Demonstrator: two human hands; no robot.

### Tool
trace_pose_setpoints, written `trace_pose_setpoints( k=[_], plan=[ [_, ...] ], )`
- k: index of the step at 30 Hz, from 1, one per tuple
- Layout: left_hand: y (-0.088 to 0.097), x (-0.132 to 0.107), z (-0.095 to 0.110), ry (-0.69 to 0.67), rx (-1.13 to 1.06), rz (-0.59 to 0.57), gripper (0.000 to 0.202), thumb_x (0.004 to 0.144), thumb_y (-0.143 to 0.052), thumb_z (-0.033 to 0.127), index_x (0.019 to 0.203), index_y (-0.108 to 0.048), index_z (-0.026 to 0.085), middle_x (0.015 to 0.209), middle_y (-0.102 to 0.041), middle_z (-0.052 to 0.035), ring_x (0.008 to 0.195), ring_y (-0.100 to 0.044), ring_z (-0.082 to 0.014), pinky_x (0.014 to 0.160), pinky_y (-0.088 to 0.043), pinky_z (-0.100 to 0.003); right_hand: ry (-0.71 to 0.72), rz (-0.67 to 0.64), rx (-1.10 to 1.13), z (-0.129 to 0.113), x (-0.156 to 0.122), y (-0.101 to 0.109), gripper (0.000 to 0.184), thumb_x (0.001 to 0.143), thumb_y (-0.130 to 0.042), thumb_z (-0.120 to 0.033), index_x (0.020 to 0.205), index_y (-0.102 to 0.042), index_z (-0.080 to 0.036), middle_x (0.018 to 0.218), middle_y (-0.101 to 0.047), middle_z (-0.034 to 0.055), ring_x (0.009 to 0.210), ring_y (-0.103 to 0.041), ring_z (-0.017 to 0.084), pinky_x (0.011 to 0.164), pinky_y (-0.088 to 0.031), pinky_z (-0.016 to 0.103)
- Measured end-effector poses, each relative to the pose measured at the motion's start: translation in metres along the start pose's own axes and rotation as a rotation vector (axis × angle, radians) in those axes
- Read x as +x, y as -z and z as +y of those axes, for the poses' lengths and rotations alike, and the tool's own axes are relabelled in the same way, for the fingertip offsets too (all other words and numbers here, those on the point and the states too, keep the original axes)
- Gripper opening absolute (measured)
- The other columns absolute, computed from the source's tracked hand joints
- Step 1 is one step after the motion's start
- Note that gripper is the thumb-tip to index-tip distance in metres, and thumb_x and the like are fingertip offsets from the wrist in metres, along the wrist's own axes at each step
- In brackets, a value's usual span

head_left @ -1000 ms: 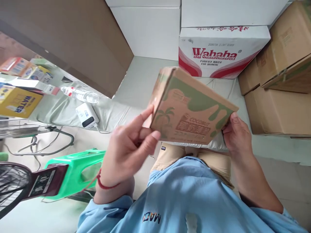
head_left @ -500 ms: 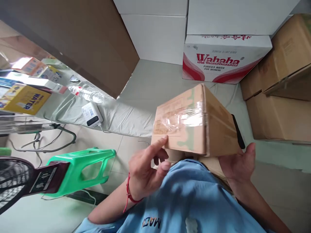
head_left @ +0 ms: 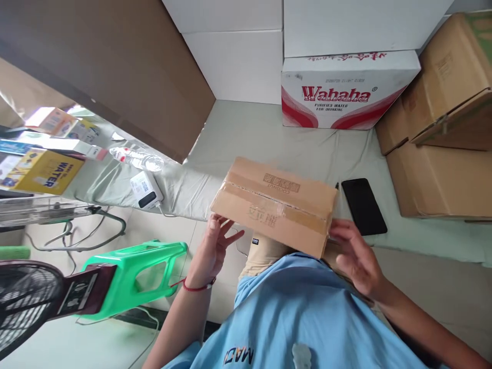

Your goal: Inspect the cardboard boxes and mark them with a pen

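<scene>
A brown cardboard box (head_left: pixel 265 210) is at the front edge of the cloth-covered bench (head_left: pixel 246 133), close to my body. Its taped seam and printed face point up at me. My left hand (head_left: pixel 213 248) touches its near left corner, thumb on top and some fingers out of sight below. On the opposite side, the fingers of my right hand (head_left: pixel 357 259) press against the right end. The box is held between both hands. To the right of it, a black phone (head_left: pixel 364 206) lies flat on the bench.
A white and red water carton (head_left: pixel 346 97) stands at the back, with brown cartons (head_left: pixel 438 179) stacked to the right. A large brown panel (head_left: pixel 126 61) rises at left. A plastic bottle (head_left: pixel 138 159) and a white device (head_left: pixel 146 189) lie nearby. Below are a green stool (head_left: pixel 134 277) and a fan (head_left: pixel 26 302).
The box has turned and come down, so its seamed, printed face now shows. My left hand has shifted to its left corner and my right hand to its right end. The phone is uncovered.
</scene>
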State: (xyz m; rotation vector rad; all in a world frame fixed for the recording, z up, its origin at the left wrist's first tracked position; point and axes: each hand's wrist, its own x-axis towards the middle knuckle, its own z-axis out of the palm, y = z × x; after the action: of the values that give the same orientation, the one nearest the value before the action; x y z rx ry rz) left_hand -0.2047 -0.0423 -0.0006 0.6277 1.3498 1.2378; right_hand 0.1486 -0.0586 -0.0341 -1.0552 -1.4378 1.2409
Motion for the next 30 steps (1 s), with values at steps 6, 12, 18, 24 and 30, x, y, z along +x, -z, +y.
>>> trace_pose_setpoints(
  k=[6, 12, 18, 24, 30],
  plan=[
    [-0.002, 0.006, -0.013, 0.164, 0.015, 0.029, 0.055, 0.077, -0.099, 0.06, 0.11, -0.071, 0.026, 0.131, -0.074, -0.0057, 0.132, -0.069, -0.0326, 0.093, -0.069, -0.046, -0.166, 0.185, 0.189, 0.025, 0.058, 0.01, 0.067, 0.107, -0.06, -0.067, 0.166, -0.05, -0.038, 0.164, -0.058, 0.0101, 0.093, -0.072, 0.018, 0.065, -0.065, 0.028],
    [-0.003, -0.01, 0.0, 0.176, -0.22, -0.084, 0.066, 0.088, -0.08, 0.08, 0.123, -0.076, 0.024, 0.122, -0.082, -0.0111, 0.112, -0.08, -0.0345, 0.095, -0.071, -0.057, 0.027, -0.109, 0.002, 0.0, 0.076, 0.0, 0.055, 0.108, -0.065, -0.06, 0.156, -0.066, -0.033, 0.137, -0.077, 0.0094, 0.101, -0.077, 0.022, 0.076, -0.067, 0.031],
    [-0.018, -0.016, 0.003, 0.141, -0.243, -0.093, 0.077, 0.082, -0.085, 0.081, 0.13, -0.076, 0.022, 0.132, -0.082, -0.0149, 0.131, -0.076, -0.0392, 0.101, -0.07, -0.048, 0.483, -0.331, -0.281, -0.033, 0.059, -0.047, 0.07, 0.109, -0.068, -0.034, 0.174, -0.042, -0.03, 0.182, -0.038, 0.0179, 0.166, -0.048, 0.032, 0.126, -0.056, 0.048],
    [-0.03, -0.011, -0.011, 0.116, -0.101, 0.025, 0.083, 0.084, -0.082, 0.083, 0.142, -0.075, 0.024, 0.139, -0.081, -0.0112, 0.141, -0.071, -0.0377, 0.116, -0.063, -0.047, 0.538, -0.413, -0.387, -0.02, 0.048, -0.07, 0.07, 0.111, -0.062, -0.023, 0.177, -0.038, -0.027, 0.183, -0.038, 0.0189, 0.165, -0.05, 0.029, 0.129, -0.054, 0.047],
    [-0.02, -0.012, -0.007, 0.067, -0.064, 0.051, 0.078, 0.089, -0.082, 0.077, 0.149, -0.07, 0.03, 0.141, -0.081, -0.0084, 0.14, -0.072, -0.0355, 0.108, -0.066, -0.043, 0.538, -0.534, -0.52, -0.012, 0.048, -0.088, 0.063, 0.109, -0.062, -0.02, 0.172, -0.05, -0.023, 0.184, -0.036, 0.0182, 0.161, -0.054, 0.033, 0.126, -0.056, 0.054]
  ],
)
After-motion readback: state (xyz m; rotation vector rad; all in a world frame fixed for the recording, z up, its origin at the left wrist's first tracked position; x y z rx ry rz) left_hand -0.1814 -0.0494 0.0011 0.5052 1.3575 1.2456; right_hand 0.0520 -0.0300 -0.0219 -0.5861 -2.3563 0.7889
